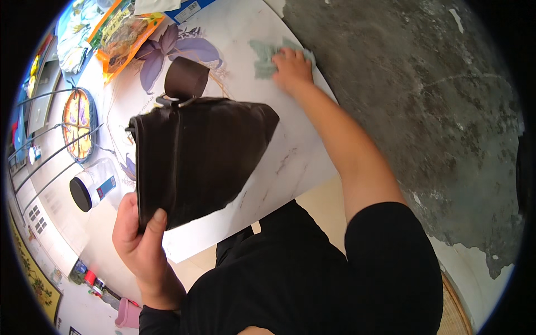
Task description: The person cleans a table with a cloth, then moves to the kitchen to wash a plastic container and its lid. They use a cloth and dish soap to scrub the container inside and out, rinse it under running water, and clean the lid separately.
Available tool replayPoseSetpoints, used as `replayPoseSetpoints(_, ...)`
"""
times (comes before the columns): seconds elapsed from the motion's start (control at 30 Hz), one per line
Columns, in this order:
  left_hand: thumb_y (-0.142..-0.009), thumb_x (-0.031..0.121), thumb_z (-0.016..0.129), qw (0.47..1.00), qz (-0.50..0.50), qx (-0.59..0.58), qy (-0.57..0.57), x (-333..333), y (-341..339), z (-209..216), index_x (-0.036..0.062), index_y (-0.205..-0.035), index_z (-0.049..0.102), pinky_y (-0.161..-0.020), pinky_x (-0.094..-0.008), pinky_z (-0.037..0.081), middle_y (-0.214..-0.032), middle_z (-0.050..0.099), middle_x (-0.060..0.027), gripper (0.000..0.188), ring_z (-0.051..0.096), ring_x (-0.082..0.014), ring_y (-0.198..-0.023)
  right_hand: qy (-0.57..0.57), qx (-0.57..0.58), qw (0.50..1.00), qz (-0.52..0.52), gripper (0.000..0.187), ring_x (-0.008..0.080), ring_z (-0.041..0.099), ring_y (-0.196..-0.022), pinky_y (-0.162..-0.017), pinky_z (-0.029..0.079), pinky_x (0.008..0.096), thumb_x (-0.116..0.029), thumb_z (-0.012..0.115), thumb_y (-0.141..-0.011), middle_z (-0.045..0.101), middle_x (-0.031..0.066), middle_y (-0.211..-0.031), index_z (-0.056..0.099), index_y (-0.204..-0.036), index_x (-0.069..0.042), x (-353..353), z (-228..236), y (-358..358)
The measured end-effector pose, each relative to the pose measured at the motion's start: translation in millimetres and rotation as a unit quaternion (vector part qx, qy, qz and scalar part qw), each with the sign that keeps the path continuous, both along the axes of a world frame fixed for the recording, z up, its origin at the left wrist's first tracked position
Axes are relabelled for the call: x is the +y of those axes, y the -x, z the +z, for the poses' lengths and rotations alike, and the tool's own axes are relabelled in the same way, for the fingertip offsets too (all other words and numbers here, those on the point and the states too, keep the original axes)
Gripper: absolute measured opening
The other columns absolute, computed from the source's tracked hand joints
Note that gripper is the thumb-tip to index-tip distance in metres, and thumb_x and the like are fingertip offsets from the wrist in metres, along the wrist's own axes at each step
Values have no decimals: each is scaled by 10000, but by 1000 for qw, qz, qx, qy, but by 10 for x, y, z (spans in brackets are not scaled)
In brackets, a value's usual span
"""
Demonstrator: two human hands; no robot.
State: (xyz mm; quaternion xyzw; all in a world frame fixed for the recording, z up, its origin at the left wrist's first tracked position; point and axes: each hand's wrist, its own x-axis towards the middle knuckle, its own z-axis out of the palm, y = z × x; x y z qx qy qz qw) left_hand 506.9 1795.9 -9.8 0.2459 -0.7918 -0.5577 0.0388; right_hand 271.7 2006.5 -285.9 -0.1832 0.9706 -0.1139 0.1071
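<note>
A dark brown leather bag [206, 156] with a short strap loop [187, 78] at its top is held up over the table. My left hand [139, 237] grips its lower left corner, thumb on the near face and the other fingers behind. Far to the right, at the table's edge, my right hand [294, 70] has bent fingers on a pale green cloth [269, 60] spread on the tabletop. The bag hides part of the table beneath it.
The white marble-patterned table [279, 173] has a printed flower design. A clear jar with a black lid [81, 194], a wire-framed round tray [78, 125] and an orange-edged food packet [125, 42] lie left. A blue box [192, 10] sits at the back. A grey wall [419, 111] borders the right.
</note>
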Motion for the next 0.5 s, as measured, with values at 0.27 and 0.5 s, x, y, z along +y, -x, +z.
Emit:
replayPoseSetpoints(0.27, -869, 107, 532, 953, 109, -2, -281, 121, 730, -281, -61, -1072, 546, -786, -276, 460, -959, 625, -116, 264, 600, -177, -840, 48, 76, 996, -24, 285, 340, 463, -968, -765, 415, 471, -186, 624, -603, 489, 112, -1059, 553, -875, -138, 1475, -277, -2036)
replayPoseSetpoints(0.5, -867, 59, 504, 894, 135, 48, -424, 331, 1933, -786, 8, -1006, 568, -838, -332, 473, -952, 616, -108, 162, 601, -207, -875, 92, 161, 983, -15, 313, 331, 473, -859, -665, 408, 469, -183, 599, -571, 491, 102, -996, 489, -862, -149, 1499, -386, -2193)
